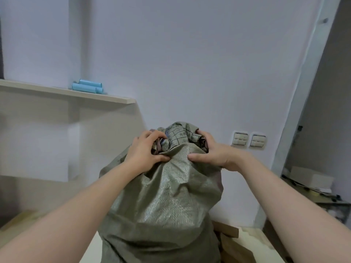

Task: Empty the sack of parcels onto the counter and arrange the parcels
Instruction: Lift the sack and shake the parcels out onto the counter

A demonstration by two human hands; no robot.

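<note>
A pale wall [190, 63] fills most of the view. In front of it a big grey-green woven sack [163, 196] stands upright in the middle, bulging and creased. Its lower end rests on a light counter [252, 238] that shows at the bottom edge on both sides of it. A long beige shelf [66, 93] runs along the wall on the left, above the counter.

Just beside the sack at the lower right lie brown cardboard pieces [233, 245]. They are probably parcels, though the sack hides much of them.

Both hands are at the bunched top of the sack. The left hand [146, 152] has its fingers curled into the gathered cloth with the thumb pressed against the front fold, gripping it. The right hand [212, 150] clutches the other side of the neck, fingers hooked over the rim and thumb laid across the front.

A printed label [176, 135] with a grid sits between the hands. Two wall switches [248, 140] are set to the right, and blue rolls [87, 86] lie on the shelf.
</note>
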